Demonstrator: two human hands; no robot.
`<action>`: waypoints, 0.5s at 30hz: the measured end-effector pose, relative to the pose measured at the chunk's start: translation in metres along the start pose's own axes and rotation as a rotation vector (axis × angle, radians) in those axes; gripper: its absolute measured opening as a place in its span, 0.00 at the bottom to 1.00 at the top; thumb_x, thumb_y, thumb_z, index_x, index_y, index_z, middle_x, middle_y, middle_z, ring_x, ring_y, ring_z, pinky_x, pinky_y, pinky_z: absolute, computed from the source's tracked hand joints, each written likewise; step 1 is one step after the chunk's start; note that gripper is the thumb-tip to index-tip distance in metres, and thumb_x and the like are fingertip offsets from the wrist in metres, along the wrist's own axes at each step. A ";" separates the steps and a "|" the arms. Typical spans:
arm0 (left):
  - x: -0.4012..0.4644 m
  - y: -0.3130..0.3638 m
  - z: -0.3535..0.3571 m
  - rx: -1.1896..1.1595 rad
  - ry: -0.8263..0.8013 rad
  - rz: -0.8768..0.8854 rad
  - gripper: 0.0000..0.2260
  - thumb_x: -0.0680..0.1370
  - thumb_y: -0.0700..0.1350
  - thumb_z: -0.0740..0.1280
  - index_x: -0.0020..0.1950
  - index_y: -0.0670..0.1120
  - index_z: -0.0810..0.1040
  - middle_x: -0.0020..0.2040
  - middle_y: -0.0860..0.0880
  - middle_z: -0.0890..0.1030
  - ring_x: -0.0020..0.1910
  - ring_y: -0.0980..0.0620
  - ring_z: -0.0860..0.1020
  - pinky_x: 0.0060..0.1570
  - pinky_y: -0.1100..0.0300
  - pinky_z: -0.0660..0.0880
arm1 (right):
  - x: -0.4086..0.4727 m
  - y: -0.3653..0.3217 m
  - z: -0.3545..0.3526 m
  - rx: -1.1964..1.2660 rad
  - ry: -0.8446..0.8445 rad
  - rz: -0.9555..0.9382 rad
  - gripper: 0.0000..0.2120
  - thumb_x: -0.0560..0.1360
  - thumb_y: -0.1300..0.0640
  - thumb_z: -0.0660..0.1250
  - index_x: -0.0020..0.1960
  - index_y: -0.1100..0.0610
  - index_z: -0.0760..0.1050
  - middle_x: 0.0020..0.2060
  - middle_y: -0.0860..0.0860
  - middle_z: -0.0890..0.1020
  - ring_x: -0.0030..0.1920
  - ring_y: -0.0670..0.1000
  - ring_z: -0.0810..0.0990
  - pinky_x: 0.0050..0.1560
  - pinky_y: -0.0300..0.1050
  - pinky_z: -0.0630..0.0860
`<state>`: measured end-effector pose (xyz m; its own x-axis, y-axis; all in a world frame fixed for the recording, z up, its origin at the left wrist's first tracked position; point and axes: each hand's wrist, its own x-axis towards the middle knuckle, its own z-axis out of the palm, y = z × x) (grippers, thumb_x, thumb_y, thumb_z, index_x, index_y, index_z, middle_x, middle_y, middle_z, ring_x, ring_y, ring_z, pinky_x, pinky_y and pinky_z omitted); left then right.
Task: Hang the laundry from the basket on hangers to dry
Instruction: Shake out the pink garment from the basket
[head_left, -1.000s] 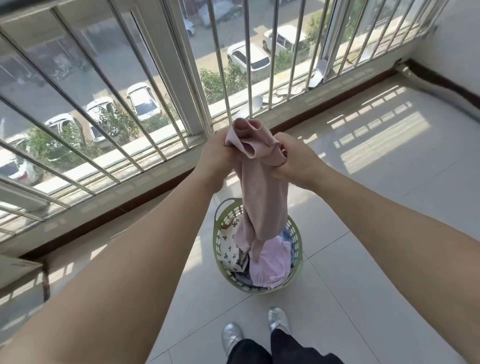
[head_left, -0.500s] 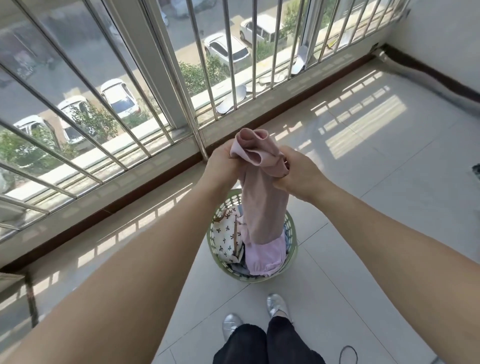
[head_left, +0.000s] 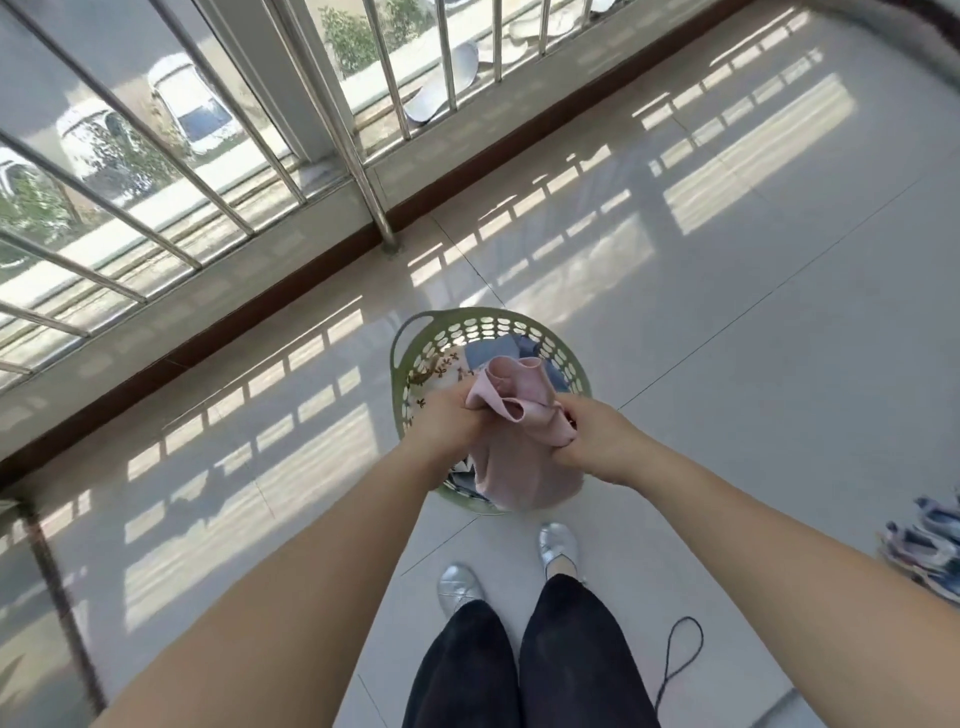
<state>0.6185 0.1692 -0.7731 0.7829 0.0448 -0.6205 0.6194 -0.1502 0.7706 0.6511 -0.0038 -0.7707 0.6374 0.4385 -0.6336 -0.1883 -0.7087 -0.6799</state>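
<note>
A dusty-pink garment (head_left: 514, 395) is bunched between both hands and hangs down over the green perforated laundry basket (head_left: 415, 353) on the tiled floor. My left hand (head_left: 447, 421) grips its left side and my right hand (head_left: 597, 441) grips its right side, fingers curled round the cloth. Inside the basket lie a white patterned piece (head_left: 441, 366) and something blue (head_left: 498, 348); the rest is hidden behind the garment and my hands. No hanger is in view.
A metal-barred window railing (head_left: 363, 171) with a brown baseboard runs along the far side. Shoes (head_left: 930, 545) lie at the right edge. A thin black cord loop (head_left: 680, 654) rests on the floor by my feet. A thin rusty post (head_left: 57, 597) stands at left.
The view has tilted down toward the floor. My hands with the pink garment have come lower, closer over the basket, keeping the same grip.
</note>
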 end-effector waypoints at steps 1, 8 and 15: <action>0.007 0.002 0.001 -0.002 0.007 0.001 0.10 0.67 0.45 0.65 0.44 0.55 0.82 0.49 0.47 0.83 0.52 0.45 0.80 0.44 0.55 0.76 | 0.007 0.001 -0.004 -0.001 -0.005 0.001 0.16 0.62 0.59 0.62 0.50 0.55 0.74 0.39 0.50 0.76 0.43 0.52 0.74 0.37 0.40 0.68; 0.070 0.045 -0.006 -0.110 0.169 0.116 0.08 0.69 0.40 0.66 0.44 0.51 0.81 0.44 0.46 0.82 0.48 0.43 0.80 0.46 0.50 0.77 | 0.066 -0.030 -0.058 -0.041 0.100 -0.142 0.15 0.67 0.70 0.63 0.43 0.51 0.70 0.34 0.46 0.73 0.39 0.50 0.71 0.33 0.37 0.65; 0.092 0.100 -0.016 -0.291 0.273 0.280 0.07 0.73 0.36 0.69 0.45 0.48 0.80 0.43 0.47 0.82 0.48 0.46 0.80 0.50 0.50 0.78 | 0.096 -0.066 -0.105 -0.044 0.205 -0.316 0.15 0.67 0.70 0.63 0.50 0.55 0.74 0.35 0.47 0.74 0.38 0.48 0.72 0.33 0.31 0.66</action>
<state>0.7532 0.1736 -0.7504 0.8847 0.3051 -0.3524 0.3427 0.0867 0.9355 0.8033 0.0273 -0.7483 0.7960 0.5227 -0.3051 0.0711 -0.5815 -0.8105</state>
